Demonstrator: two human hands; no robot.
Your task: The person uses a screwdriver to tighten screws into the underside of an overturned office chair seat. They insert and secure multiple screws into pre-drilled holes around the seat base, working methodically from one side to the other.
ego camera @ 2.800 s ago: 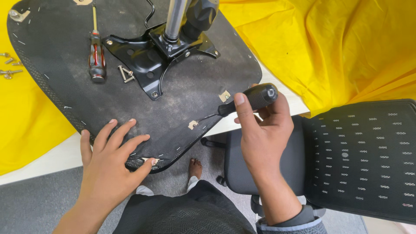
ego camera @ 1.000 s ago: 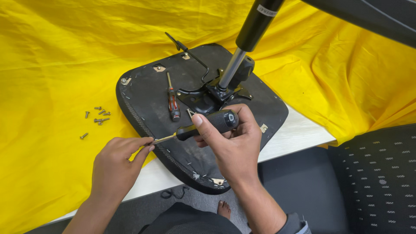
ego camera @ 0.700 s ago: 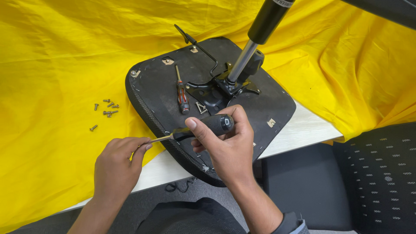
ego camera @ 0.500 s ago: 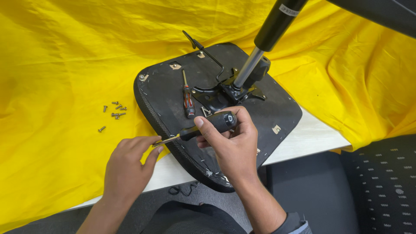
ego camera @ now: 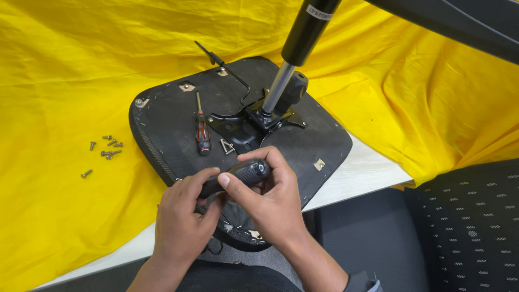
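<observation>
- Both hands are now meeting over the near edge of the upturned seat base [ego camera: 178, 116]; half a second ago the left hand [ego camera: 181, 219] was pinching the bare shaft out to the side.
- Right hand [ego camera: 270, 197] is clenching the black-handled screwdriver [ego camera: 238, 176], while the left hand is wrapping its forward end, hiding the shaft and tip.
- Lying untouched on the base are a red-handled screwdriver [ego camera: 201, 132] and, on the bench's yellow cloth [ego camera: 65, 70], loose screws [ego camera: 105, 151].
- Judging by this closer grip, work on that near edge is continuing.
</observation>
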